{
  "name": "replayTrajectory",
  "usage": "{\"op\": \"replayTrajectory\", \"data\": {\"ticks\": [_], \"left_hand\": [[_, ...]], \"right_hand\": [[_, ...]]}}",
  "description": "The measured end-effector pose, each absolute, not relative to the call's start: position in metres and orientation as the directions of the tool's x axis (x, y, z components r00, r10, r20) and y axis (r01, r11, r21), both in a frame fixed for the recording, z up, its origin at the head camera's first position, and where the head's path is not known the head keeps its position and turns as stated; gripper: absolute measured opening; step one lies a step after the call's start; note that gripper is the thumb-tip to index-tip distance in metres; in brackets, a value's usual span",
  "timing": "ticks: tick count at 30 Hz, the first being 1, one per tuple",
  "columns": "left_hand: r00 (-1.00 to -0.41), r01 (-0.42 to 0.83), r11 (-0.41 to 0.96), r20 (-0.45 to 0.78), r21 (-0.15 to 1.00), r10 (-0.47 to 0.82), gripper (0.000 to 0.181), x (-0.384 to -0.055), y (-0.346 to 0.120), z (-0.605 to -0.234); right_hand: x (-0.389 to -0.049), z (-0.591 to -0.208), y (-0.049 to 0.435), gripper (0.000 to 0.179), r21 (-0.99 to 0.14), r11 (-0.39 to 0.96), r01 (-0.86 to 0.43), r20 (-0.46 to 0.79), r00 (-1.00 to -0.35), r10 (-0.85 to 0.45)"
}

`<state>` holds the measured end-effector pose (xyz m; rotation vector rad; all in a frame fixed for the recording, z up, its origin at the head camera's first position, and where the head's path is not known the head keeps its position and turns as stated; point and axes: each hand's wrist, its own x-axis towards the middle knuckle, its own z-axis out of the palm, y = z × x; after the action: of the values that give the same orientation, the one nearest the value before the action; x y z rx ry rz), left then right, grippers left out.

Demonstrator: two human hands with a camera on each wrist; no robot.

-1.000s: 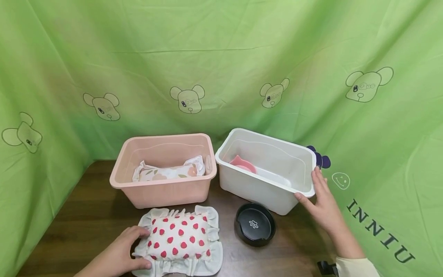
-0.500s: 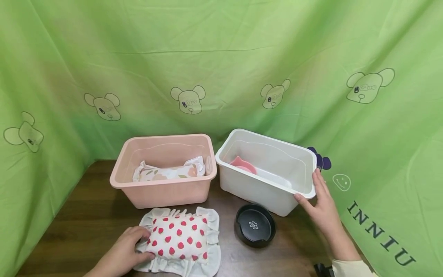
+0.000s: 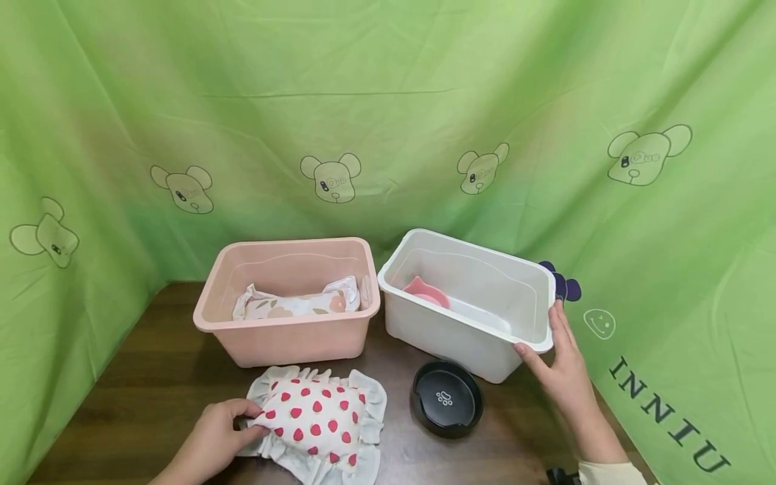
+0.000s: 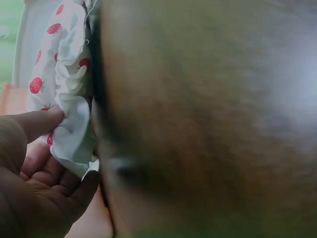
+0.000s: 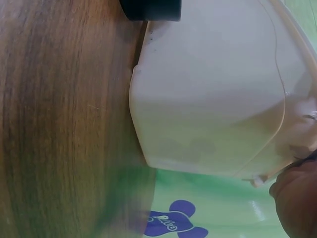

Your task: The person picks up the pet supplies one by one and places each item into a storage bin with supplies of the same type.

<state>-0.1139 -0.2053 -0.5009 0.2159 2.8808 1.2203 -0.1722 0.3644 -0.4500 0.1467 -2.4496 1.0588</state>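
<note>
Green cloth [image 3: 388, 67] hangs behind everything, printed with mouse faces. "What stands before it?"

"A dark wooden worktop [image 3: 151, 377], with a white tub [image 3: 448, 337] set at an angle just beside a pink tub [image 3: 291, 343]."

"And the strawberry cushion [image 3: 318, 421]?"

"On the near side of the pink tub. A floral bundle [image 3: 297, 306] lies inside that tub."

"How are the hands placed?"

"The left hand [image 3: 212, 434] pinches the cushion's left edge. From the head you see little of that grip; the left wrist view shows the thumb on one side of the ruffle, the other fingers curled on the far side. The right hand [image 3: 570, 387] spreads round a corner of the white tub, thumb well apart from the fingers, touching the rim."

"Anything smaller?"

"A black bowl [image 3: 447, 377] in front of the white tub. Only the head view shows its paw print [image 3: 444, 398] and the pink dish [image 3: 426, 291] inside that tub. The right wrist view adds the tub's outer end wall, and lettering on a purple figure [image 5: 171, 223] printed on the cloth."
</note>
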Motion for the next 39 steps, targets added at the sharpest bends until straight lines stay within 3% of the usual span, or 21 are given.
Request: {"op": "replayTrajectory", "data": {"ticks": [8, 25, 39], "left_hand": [[-0.99, 0.135, 0.672, 0.128, 0.728, 0.06, 0.021, -0.111, -0.198, -0.482], [-0.925, 0.37, 0.626, 0.333, 0.686, 0.182, 0.023, -0.101, -0.193, -0.427], [-0.888, 0.456, 0.59, 0.385, 0.666, 0.251, 0.033, -0.106, -0.192, -0.369]], "right_hand": [[-0.169, -0.451, 0.361, 0.093, -0.667, 0.697, -0.264, 0.442, -0.893, 0.084], [-0.169, -0.448, 0.363, 0.092, -0.679, 0.689, -0.255, 0.435, -0.895, 0.098], [-0.173, -0.447, 0.362, 0.092, -0.681, 0.689, -0.249, 0.428, -0.898, 0.099]]}}
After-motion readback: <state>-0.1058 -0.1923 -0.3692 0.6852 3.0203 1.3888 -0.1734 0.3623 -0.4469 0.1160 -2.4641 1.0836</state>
